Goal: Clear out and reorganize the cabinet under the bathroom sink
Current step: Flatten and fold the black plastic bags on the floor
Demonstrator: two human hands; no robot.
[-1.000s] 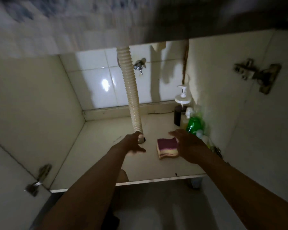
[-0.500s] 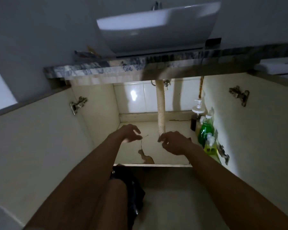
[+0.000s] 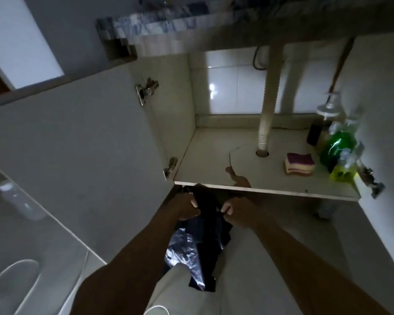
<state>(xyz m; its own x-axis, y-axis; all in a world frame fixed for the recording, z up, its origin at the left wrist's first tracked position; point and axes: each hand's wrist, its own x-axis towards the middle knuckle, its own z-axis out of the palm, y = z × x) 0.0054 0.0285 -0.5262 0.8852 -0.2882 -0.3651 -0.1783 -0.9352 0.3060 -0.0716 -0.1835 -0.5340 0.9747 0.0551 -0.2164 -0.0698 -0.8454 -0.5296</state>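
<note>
The cabinet under the sink stands open, its pale shelf floor (image 3: 214, 151) dim. A purple and cream sponge (image 3: 299, 164) lies right of the corrugated drain hose (image 3: 267, 114). Against the right wall stand a dark pump bottle (image 3: 315, 130), a green bottle (image 3: 338, 146) and a yellow spray bottle (image 3: 344, 171). Below the shelf's front edge, my left hand (image 3: 187, 206) and my right hand (image 3: 236, 210) each grip the top of a dark plastic bag (image 3: 205, 242), which hangs down between my forearms.
The left cabinet door (image 3: 89, 144) is swung open with hinges (image 3: 146, 89) showing. The right door (image 3: 384, 133) is open too. A clear bottle (image 3: 18, 198) stands on the floor at the left, near a white toilet rim (image 3: 11, 273). The shelf surface is cracked near its front.
Both hands have pulled back out of the cabinet, dropped below the shelf edge and taken hold of the dark plastic bag. The view has tilted down and left.
</note>
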